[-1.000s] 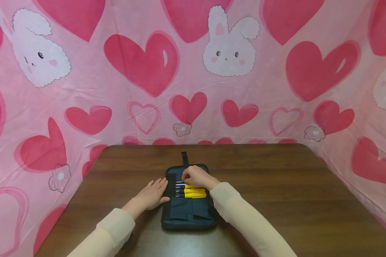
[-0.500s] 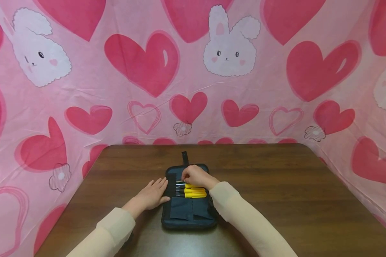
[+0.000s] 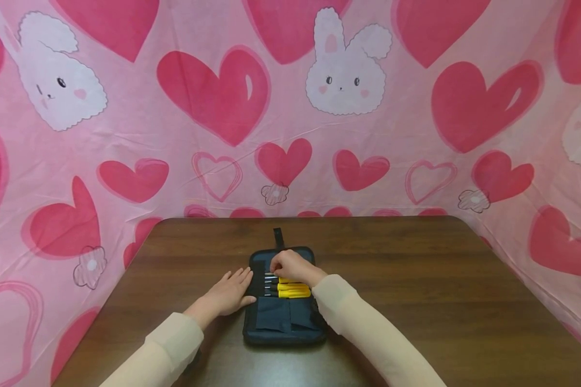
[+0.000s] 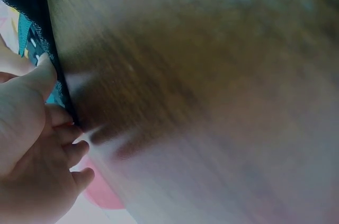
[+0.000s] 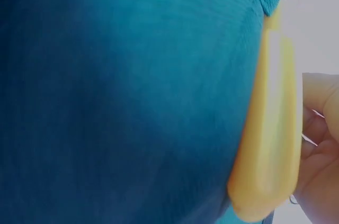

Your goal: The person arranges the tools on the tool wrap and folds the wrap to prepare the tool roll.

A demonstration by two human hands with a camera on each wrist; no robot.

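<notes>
A dark blue-black tool case [image 3: 290, 337] lies unfolded on the table, with yellow-handled screwdrivers [image 3: 294, 291] in a row across its middle. My left hand [image 3: 227, 293] rests flat at the case's left edge; in the left wrist view its thumb lies on the edge and the fingers [image 4: 74, 152] reach past it. Above the row, my right hand [image 3: 296, 266] pinches a screwdriver with curled fingers, which hide most of it. Up close in the right wrist view, one yellow screwdriver handle [image 5: 267, 128] stands out beside the blue cloth [image 5: 127, 86], with the right hand [image 5: 320, 150] beyond it.
Cloth pockets [image 3: 273, 314] fill the near part of the case. A short black strap [image 3: 278, 238] sticks out at its far end. The brown wooden table [image 3: 416, 301] ends at a pink curtain [image 3: 290, 121] printed with hearts and rabbits.
My right hand has shifted slightly to the left and nearer over the screwdrivers. More of the metal shafts shows below its fingertips. My left hand has stayed in place.
</notes>
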